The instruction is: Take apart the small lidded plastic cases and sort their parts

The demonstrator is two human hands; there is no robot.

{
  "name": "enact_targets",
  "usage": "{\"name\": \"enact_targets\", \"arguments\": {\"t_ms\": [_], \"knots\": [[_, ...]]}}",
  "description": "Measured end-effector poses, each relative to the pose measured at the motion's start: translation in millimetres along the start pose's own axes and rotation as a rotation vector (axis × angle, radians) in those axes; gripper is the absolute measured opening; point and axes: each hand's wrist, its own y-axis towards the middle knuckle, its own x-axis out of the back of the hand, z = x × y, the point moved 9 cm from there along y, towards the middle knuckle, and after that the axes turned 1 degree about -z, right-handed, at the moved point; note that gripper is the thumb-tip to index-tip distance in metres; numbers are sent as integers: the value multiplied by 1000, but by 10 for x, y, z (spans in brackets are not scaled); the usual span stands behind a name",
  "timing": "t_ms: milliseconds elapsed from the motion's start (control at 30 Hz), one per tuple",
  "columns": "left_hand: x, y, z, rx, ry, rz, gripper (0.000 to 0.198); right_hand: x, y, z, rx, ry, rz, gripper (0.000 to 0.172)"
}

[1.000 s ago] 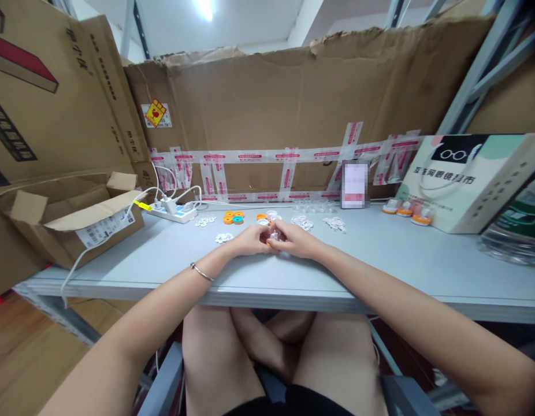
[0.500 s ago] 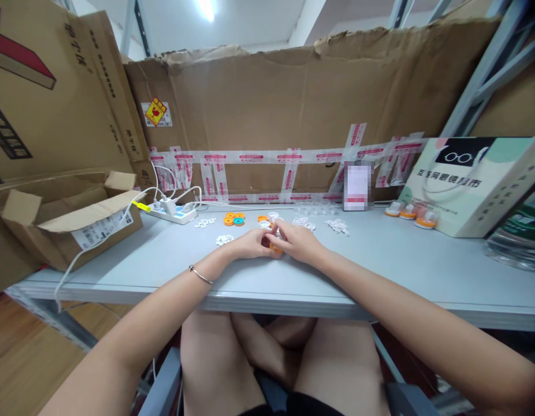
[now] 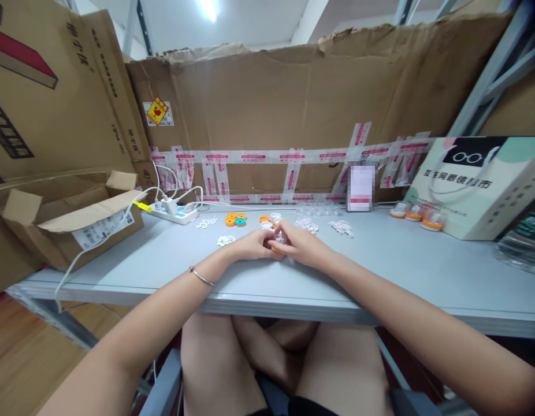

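My left hand (image 3: 252, 245) and my right hand (image 3: 304, 242) meet above the grey table near its front edge. Between their closed fingers is a small orange round part (image 3: 277, 251), mostly covered, with something clear or white just above it. Its exact kind I cannot make out. Right behind the hands lie white rings (image 3: 267, 226) and an orange disc (image 3: 264, 219). To the left are orange discs (image 3: 230, 222) and a teal disc (image 3: 240, 222), with a pile of small white pieces (image 3: 226, 240) nearer to me.
More small white pieces lie at the left (image 3: 205, 223) and right (image 3: 341, 229). Clear caps (image 3: 319, 208) line the back. Orange-based round pieces (image 3: 432, 223) stand by a paper bag (image 3: 458, 190). A power strip (image 3: 178, 214) and open cardboard box (image 3: 77, 225) are left.
My right fingers have closed in over the orange part, so less of it shows. The whole view has shifted slightly.
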Motion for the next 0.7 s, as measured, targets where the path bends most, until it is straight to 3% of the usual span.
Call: {"name": "enact_targets", "arguments": {"t_ms": [100, 167, 267, 333, 500, 700], "knots": [[2, -6, -8, -13, -22, 6, 25, 55, 3, 85, 112, 44, -12, 13], [27, -8, 23, 11, 30, -14, 31, 239, 52, 35, 148, 112, -119, 17], [62, -8, 74, 39, 86, -44, 38, 577, 232, -347, 23, 185, -306, 29], [63, -8, 85, 39, 83, -44, 38, 661, 419, -670, -94, 114, -291, 32], [53, -27, 65, 51, 72, -36, 32, 529, 811, -1280, -265, -331, -111, 24], [62, -36, 51, 34, 79, -45, 32, 357, 917, -1538, -301, -487, -104, 23]]}}
